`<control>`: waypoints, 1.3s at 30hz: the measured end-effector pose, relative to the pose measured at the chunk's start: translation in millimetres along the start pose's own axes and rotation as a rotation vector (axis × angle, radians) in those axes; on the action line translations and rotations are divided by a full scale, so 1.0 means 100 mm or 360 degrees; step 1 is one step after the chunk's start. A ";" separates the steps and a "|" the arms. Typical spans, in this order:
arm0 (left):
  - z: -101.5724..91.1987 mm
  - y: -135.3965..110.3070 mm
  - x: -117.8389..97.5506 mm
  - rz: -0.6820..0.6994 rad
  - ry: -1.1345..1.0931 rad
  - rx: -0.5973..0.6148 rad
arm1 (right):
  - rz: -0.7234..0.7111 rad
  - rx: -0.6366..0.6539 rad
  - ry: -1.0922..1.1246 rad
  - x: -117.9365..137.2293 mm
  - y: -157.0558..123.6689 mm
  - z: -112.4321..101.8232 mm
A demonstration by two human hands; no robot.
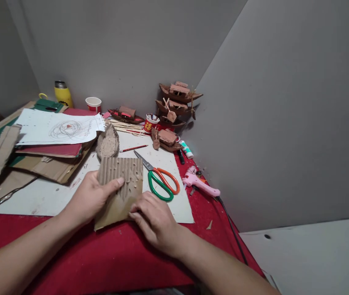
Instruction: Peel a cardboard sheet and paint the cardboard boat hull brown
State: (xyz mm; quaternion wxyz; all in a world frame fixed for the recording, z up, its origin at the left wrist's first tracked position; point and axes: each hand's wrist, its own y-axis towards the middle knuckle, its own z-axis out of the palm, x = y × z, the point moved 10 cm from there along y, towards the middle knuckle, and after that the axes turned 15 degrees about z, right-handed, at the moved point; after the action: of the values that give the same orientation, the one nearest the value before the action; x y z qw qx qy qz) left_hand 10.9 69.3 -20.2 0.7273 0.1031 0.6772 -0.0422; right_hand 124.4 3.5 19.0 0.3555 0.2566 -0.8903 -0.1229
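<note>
My left hand (pixel 94 194) grips a piece of corrugated cardboard (pixel 113 209) by its left side, thumb lying on top. Ridges show bare over the upper part of the sheet, with small torn bits on them; the lower part is smooth brown paper. At its lower right edge my right hand (pixel 154 221) has its fingers curled together in a pinch against the cardboard. Just beyond lie scissors (pixel 162 184) with one green and one orange handle, blades slightly apart. Behind the sheet rests a leaf-shaped cardboard piece (pixel 108 141).
Brown model boats (pixel 179 92) are stacked in the back corner. A pink glue gun (pixel 200 182) lies at the right, its cord running off the table edge. Cardboard sheets and a drawing (pixel 60 129) pile up at left. A pencil (pixel 133 148) and paper cup (pixel 93 104) are farther back.
</note>
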 end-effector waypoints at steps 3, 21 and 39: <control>-0.06 0.02 -0.05 0.0009 -0.0023 -0.0038 | 0.0087 -0.0130 0.0212 -0.06 0.00 -0.12; 0.11 -0.01 0.07 -0.0169 -0.0433 0.0121 | 0.0595 -0.0510 0.0786 -0.61 -0.04 -0.47; 0.20 -0.05 0.01 -0.0052 -0.0322 0.0187 | 0.0112 -0.0568 0.0223 -0.26 0.01 -0.50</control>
State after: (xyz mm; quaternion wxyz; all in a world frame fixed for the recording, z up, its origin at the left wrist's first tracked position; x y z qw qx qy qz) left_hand 29.5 60.1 -20.9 0.7838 0.1297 0.5984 -0.1037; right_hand 174.3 16.8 40.3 0.4606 0.1663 -0.8358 -0.2481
